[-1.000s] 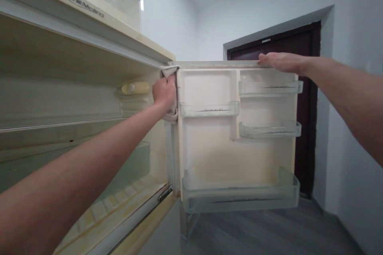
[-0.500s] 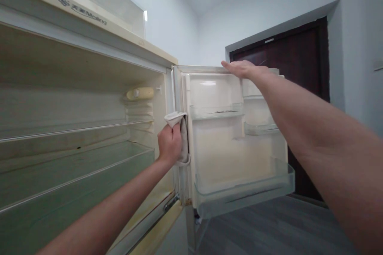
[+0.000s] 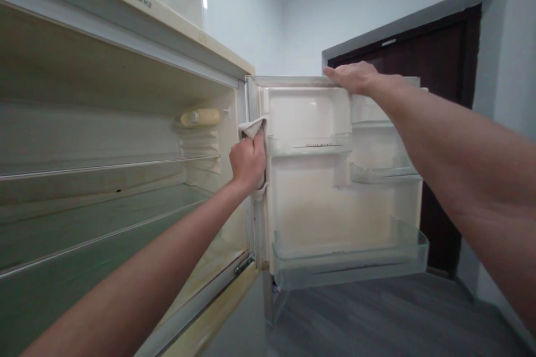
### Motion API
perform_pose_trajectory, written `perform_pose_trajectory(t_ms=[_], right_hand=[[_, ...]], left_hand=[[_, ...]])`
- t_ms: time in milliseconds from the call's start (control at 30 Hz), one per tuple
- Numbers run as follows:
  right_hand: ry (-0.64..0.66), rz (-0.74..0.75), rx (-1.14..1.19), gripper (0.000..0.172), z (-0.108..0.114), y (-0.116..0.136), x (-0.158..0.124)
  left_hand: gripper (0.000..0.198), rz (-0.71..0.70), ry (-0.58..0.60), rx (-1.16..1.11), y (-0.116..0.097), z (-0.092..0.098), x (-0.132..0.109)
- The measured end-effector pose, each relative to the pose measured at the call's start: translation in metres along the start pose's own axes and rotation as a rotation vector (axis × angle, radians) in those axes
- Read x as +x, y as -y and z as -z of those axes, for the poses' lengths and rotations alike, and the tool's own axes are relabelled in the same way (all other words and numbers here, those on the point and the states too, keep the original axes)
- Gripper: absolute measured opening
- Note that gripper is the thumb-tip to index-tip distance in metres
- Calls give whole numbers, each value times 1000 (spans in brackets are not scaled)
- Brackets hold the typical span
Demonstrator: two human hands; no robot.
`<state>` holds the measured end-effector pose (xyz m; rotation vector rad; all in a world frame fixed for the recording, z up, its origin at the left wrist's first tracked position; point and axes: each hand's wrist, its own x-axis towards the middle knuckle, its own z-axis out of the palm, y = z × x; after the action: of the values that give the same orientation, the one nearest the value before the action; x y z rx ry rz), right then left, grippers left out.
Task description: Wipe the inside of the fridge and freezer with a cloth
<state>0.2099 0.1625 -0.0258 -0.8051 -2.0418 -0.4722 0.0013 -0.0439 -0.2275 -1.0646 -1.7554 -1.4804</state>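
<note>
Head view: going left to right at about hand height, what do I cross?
Glass shelf → interior lamp → left hand gripping the cloth → fridge door → right hand on the door's top edge → dark doorway.

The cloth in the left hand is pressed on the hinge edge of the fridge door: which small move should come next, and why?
Probably slide the cloth downward along the door's hinge edge. The left hand presses it near the top of that strip, and the long part below looks yellowed and unwiped. The right hand lies on the door's top edge and can steady it.
</note>
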Motion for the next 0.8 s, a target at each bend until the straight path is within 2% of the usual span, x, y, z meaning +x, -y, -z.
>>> perform_pose_trajectory(t_ms=[100, 267, 400, 500, 600, 667, 733, 800], right_hand=[[63, -91, -92, 86, 17, 19, -16], [93, -113, -155, 91, 31, 35, -32], [107, -132, -163, 84, 37, 40, -34], [101, -124, -154, 81, 43, 46, -38], [107, -148, -175, 83, 50, 50, -43], [107, -150, -182, 85, 55, 51, -43], [93, -132, -167, 82, 62, 53, -43], [30, -95, -132, 73, 69, 62, -49]], left_hand=[[59, 79, 58, -21, 27, -2, -41], [59, 222, 179, -56, 67, -6, -112], [63, 317, 298, -64, 89, -8, -160], [59, 374, 390, -63, 103, -4, -196], [46, 415, 473, -99, 115, 11, -229], [42, 463, 480, -133, 121, 28, -243], [43, 523, 414, -160, 121, 48, -245], [47, 570, 308, -207, 111, 68, -233]])
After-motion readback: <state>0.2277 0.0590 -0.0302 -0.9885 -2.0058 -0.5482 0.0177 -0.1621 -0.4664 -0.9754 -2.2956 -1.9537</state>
